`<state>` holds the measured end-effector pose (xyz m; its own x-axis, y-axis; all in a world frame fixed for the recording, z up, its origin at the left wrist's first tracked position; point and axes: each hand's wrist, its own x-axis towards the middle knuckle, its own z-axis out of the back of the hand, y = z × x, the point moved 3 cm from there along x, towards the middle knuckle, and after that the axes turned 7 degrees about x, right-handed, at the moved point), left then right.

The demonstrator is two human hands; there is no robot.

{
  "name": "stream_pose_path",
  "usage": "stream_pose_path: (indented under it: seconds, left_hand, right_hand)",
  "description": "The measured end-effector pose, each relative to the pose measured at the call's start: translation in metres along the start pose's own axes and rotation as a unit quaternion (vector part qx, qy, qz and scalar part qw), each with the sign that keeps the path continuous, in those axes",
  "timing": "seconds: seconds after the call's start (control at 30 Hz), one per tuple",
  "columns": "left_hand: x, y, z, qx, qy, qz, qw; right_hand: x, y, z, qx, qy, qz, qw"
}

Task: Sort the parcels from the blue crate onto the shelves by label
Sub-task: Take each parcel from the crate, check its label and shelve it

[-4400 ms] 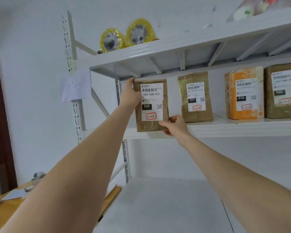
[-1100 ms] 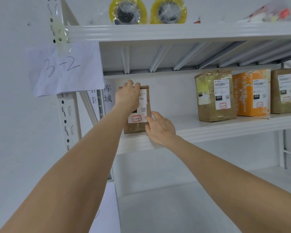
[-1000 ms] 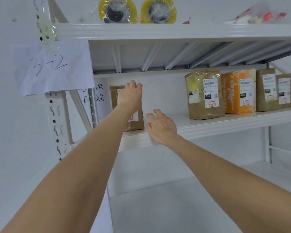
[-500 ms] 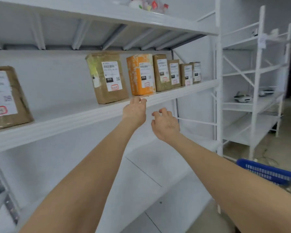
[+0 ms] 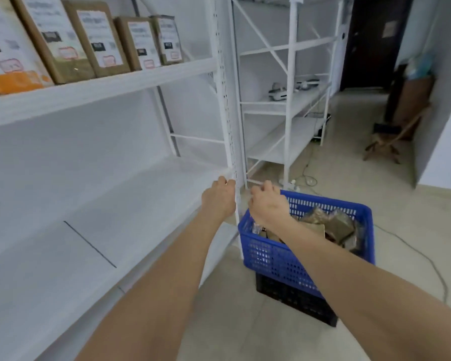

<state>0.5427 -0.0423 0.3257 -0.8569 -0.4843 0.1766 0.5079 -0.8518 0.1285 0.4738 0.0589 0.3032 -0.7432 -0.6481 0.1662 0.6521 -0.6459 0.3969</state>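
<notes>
Now, the last parcel shelved out of view, the left hand [image 5: 219, 199] and right hand [image 5: 267, 205], loosely curled and empty, drop toward the blue crate [image 5: 279, 254], where more parcels [image 5: 336, 225] wait.

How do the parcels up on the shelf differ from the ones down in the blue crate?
The shelf parcels stand upright in a row on the shelf; the crate parcels lie tilted in a heap inside the blue crate. The shelf parcels show white labels facing out; the crate parcels show none from here. Most of both are brown-wrapped.
</notes>
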Motion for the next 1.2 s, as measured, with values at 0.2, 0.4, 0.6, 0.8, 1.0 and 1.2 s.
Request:
stream_pose_path:
  seconds: [0.2,0.4,0.6,0.8,1.0,1.2]
  left_hand:
    - [0.074,-0.089,-0.076,-0.017,0.061,-0.050,0.997]
    - [0.161,-0.163,-0.175,-0.054,0.095,-0.079,0.991]
    - [0.249,-0.208,-0.267,-0.049,0.193,-0.089,0.976]
    - [0.296,-0.249,-0.348,-0.083,0.303,-0.065,0.947]
    - [0.312,-0.281,-0.428,-0.140,0.410,0.018,0.901]
    - [0.317,-0.303,-0.487,-0.246,0.474,0.187,0.825]
  right_hand:
    - [0.045,-0.117,-0.034,-0.008,0.038,-0.064,0.997]
    - [0.123,-0.225,-0.083,-0.024,0.088,-0.126,0.988]
    - [0.207,-0.319,-0.140,-0.004,0.161,-0.197,0.967]
    - [0.243,-0.413,-0.200,0.077,0.226,-0.308,0.921]
    - [0.258,-0.488,-0.271,0.181,0.290,-0.416,0.843]
    - [0.262,-0.528,-0.320,0.310,0.264,-0.551,0.729]
